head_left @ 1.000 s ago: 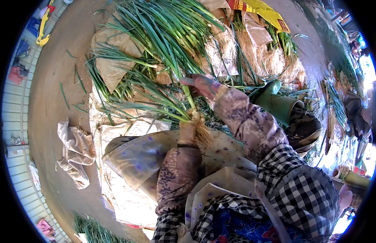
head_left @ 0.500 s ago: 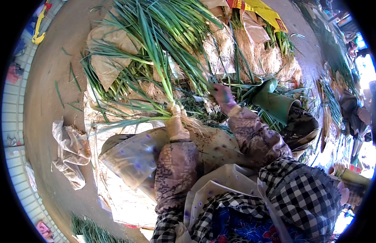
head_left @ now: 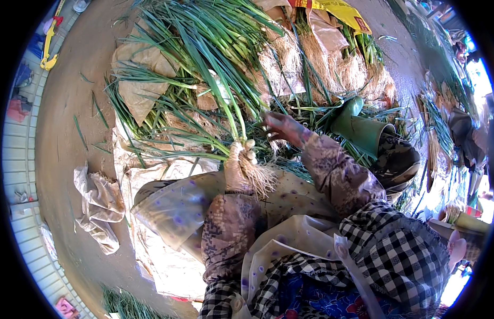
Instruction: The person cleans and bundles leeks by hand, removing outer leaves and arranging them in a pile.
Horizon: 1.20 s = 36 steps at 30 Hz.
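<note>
I read a pale tiled edge (head_left: 21, 159) curving down the far left, then a strip of brown floor (head_left: 63, 175) with loose leaves and a crumpled sack (head_left: 100, 207). The heaped green onions (head_left: 215, 40) crowd the upper middle, and a green boot (head_left: 358, 133) bounds the right of the work. At center, I have the left hand (head_left: 234, 173) wrapped round a bunch of onions (head_left: 249, 153), roots hanging to the right. The right hand (head_left: 284, 129) has its fingers slightly spread near the heap's lower stalks; I cannot tell whether they touch.
</note>
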Tool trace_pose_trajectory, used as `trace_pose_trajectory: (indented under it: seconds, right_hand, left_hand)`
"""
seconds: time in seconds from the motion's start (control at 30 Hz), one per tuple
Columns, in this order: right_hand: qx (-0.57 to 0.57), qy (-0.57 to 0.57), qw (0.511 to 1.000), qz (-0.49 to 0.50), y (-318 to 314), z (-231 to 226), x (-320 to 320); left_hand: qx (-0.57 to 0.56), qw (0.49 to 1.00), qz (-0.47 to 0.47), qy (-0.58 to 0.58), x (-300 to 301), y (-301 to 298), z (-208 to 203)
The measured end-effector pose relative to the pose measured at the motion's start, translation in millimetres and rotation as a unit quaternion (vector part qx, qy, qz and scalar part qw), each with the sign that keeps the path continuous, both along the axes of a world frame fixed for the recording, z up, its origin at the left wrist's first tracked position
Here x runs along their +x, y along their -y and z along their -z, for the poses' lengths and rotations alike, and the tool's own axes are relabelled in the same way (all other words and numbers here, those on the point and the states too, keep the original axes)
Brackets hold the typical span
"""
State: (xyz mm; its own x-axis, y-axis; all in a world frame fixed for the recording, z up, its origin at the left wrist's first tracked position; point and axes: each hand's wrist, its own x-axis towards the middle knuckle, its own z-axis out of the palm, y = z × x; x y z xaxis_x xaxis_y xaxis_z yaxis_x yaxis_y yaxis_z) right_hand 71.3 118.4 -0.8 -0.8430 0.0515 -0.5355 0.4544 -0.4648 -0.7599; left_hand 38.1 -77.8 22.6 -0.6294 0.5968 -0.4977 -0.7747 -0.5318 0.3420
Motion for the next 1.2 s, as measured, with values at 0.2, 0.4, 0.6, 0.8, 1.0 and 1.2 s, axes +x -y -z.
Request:
trace_pose_trajectory:
  seconds: [0.2, 0.4, 0.6, 0.8, 1.0, 1.2]
  right_hand:
    - [0.154, -0.17, 0.969, -0.094, 36, -30, -69]
    - [-0.184, 0.0, 0.946, 0.269, 44, -15, -49]
    - [-0.135, -0.048, 0.889, 0.434, -64, 50, 22]
    - [0.797, 0.236, 0.553, 0.059, -112, 74, 150]
    - [0.135, -0.056, 0.987, 0.068, -19, -7, 38]
    - [0.308, -0.073, 0.945, -0.081, 71, -45, 1]
  left_hand:
    - [-0.159, 0.982, 0.028, -0.101, 12, -20, 2]
    - [-0.042, 0.993, -0.103, -0.034, 12, -10, 27]
    - [0.154, 0.988, 0.024, 0.017, 1, -1, 18]
    - [0.226, 0.969, 0.098, -0.007, -8, -6, 42]
    - [0.058, 0.992, 0.113, -0.028, 3, -7, 42]
    - [-0.111, 0.988, 0.049, -0.1, 17, -4, 86]
